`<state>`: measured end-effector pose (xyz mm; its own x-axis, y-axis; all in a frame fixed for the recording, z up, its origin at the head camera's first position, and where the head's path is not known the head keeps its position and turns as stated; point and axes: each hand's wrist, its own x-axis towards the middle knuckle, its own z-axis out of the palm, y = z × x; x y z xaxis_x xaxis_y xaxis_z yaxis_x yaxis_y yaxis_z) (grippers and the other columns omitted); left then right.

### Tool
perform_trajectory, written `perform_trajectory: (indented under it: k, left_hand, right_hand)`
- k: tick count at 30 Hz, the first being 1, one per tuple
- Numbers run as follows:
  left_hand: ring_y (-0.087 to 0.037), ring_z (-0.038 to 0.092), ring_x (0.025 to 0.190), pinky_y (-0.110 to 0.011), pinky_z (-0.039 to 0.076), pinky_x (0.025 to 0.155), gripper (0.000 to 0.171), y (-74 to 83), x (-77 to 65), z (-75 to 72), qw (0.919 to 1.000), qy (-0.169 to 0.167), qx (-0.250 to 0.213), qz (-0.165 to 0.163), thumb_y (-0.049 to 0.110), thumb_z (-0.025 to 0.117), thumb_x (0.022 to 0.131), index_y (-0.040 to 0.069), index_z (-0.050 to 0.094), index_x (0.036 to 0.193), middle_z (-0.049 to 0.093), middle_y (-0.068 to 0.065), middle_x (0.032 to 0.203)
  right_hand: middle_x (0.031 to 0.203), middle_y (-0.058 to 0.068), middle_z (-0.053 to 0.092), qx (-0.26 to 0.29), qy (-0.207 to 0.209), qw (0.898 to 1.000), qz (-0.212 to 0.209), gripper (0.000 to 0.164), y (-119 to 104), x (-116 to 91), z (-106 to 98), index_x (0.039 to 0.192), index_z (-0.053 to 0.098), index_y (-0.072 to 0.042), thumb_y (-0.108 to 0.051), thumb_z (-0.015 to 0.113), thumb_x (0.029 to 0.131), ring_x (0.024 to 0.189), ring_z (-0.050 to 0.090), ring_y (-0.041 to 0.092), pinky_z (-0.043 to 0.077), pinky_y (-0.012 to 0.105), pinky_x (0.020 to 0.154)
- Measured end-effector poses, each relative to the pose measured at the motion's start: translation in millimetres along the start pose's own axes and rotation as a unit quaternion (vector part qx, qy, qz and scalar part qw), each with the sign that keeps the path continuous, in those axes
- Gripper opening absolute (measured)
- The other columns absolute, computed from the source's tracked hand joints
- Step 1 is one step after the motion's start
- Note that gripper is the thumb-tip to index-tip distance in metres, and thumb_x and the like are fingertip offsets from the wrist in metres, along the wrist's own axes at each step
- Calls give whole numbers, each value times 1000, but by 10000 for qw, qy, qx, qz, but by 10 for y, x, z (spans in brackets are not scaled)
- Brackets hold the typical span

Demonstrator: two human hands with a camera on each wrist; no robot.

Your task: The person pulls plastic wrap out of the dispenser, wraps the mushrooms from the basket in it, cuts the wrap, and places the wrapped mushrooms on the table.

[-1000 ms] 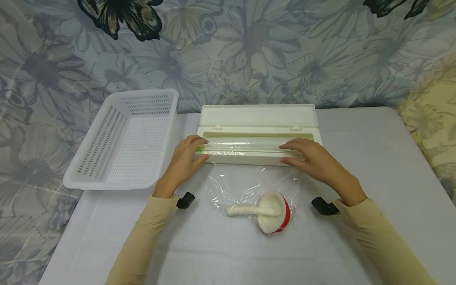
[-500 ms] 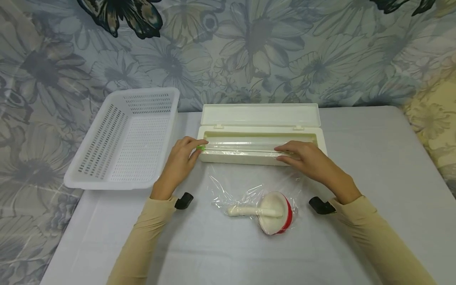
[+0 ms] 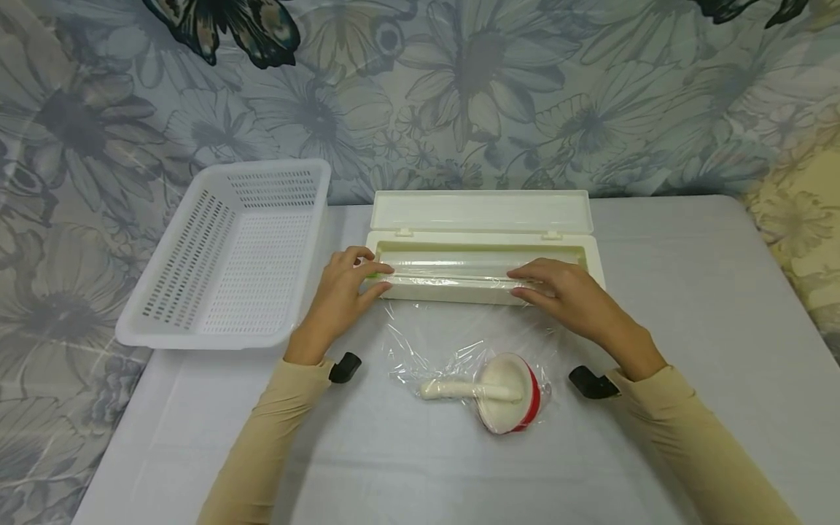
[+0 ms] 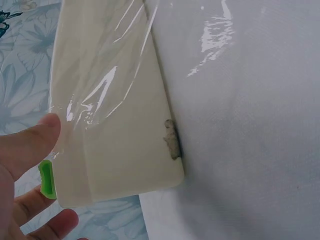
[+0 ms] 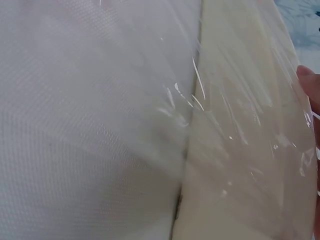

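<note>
A white cling film dispenser (image 3: 453, 292) lies on the table with its hinged lid (image 3: 480, 211) raised. Clear cling film (image 3: 420, 343) runs from its roll over the front edge and down across a white, red-rimmed funnel-shaped item with a handle (image 3: 504, 394). At the dispenser's left end, my left hand (image 3: 333, 302) has its thumb and index finger at the film-covered front rim. The small green slider (image 4: 47, 179) sits close to these fingers in the left wrist view. My right hand (image 3: 567, 299) pinches the film at the rim's right part; its fingertips are partly hidden.
A white perforated plastic basket (image 3: 223, 255) stands left of the dispenser, close to my left forearm. The table has a white cloth (image 3: 420, 481), and a flower-patterned fabric (image 3: 459, 95) hangs behind it.
My left hand closed in on the green slider, then shifted slightly right along the rim with its fingers spread more. My right hand slid a little left. The dispenser's right end looks slightly farther right.
</note>
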<state>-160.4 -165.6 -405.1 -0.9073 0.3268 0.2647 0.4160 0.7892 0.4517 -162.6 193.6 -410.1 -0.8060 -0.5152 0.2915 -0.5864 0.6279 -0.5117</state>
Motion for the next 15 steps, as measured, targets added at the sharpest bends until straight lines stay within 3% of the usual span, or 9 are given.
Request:
perform_trajectory:
  k: [8,15]
  left_hand:
    - [-37,48,112,-51,41,93,23,7,3,21,9999,-99,-67,-48,24,68,94,15,75,114,56,-18,127]
    - [-39,46,117,-55,37,99,21,60,79,24,9978,-130,-118,-633,28,65,97,12,76,106,54,-16,130]
  right_hand:
    - [108,7,73,-12,263,9996,-110,27,0,-13,-8,111,74,-7,-8,77,85,102,69,26,55,42,81]
    - [108,5,73,128,253,9996,-70,27,23,-29,-6,111,74,-9,-7,77,85,99,70,22,55,34,77]
